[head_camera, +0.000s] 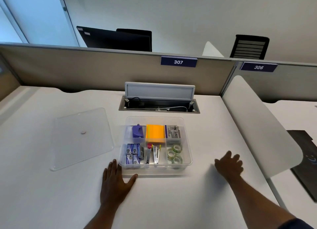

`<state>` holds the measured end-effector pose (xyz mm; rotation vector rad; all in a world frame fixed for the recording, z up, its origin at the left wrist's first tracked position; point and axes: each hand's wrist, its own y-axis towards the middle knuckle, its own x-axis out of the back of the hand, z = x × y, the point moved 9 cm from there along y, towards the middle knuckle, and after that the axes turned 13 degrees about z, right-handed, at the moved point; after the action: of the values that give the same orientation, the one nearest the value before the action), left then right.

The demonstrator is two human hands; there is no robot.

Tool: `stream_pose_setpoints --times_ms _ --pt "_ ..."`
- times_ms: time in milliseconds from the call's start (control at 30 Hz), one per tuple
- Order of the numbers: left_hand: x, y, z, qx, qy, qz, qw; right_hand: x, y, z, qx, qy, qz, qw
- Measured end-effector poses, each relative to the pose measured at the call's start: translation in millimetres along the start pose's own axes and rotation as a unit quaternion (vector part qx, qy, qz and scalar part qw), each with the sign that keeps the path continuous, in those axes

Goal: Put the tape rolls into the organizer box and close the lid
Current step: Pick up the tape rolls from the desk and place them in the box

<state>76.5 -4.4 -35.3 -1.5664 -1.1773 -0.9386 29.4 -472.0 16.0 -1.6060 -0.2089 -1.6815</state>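
Note:
A clear organizer box (187,139) stands open on the white desk. Three greenish tape rolls (174,154) lie in its front right compartment. The clear flat lid (80,137) lies on the desk to the left of the box, apart from it. My left hand (116,179) rests flat on the desk at the box's front left corner, fingers spread, thumb along the front wall. My right hand (229,165) hovers or rests to the right of the box, fingers apart and slightly blurred, holding nothing.
Other compartments hold a purple hole punch (138,131), orange sticky notes (155,133), a grey box (173,134), staple boxes (133,154) and staple removers (153,154). An open cable hatch (159,98) lies behind the box. A white divider panel (257,125) rises at right.

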Motion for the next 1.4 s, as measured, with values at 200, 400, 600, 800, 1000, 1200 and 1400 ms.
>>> stream_pose_setpoints --times_ms 200,400,600,800,1000,1200,1400 --pt "2.0 -0.7 -1.8 -0.001 0.003 -0.008 1.0 -8.4 4.9 -11.7 0.0 -0.02 0.009 1.0" --pt "0.8 -0.1 -0.7 0.002 -0.001 -0.006 1.0 -3.4 -12.6 34.1 0.165 -0.072 -0.022 0.983" --pt "3.2 -1.1 -2.5 0.0 -0.01 -0.012 1.0 -2.3 -18.0 93.8 0.238 0.093 0.028 0.966" --pt "4.8 -1.8 -3.1 -0.001 -0.016 -0.016 1.0 0.6 -31.6 148.7 0.318 0.09 0.116 0.937" --pt "1.5 -0.6 -0.8 0.0 -0.011 -0.007 1.0 -21.6 -44.8 165.9 0.368 -0.058 0.166 0.913" --pt "1.9 -0.9 -0.5 0.001 -0.013 -0.01 1.0 -18.4 -45.7 166.5 0.362 -0.049 0.117 0.924" --pt "2.3 -1.3 -0.9 0.0 -0.012 -0.012 1.0 -4.9 -58.1 185.8 0.401 -0.005 0.041 0.915"
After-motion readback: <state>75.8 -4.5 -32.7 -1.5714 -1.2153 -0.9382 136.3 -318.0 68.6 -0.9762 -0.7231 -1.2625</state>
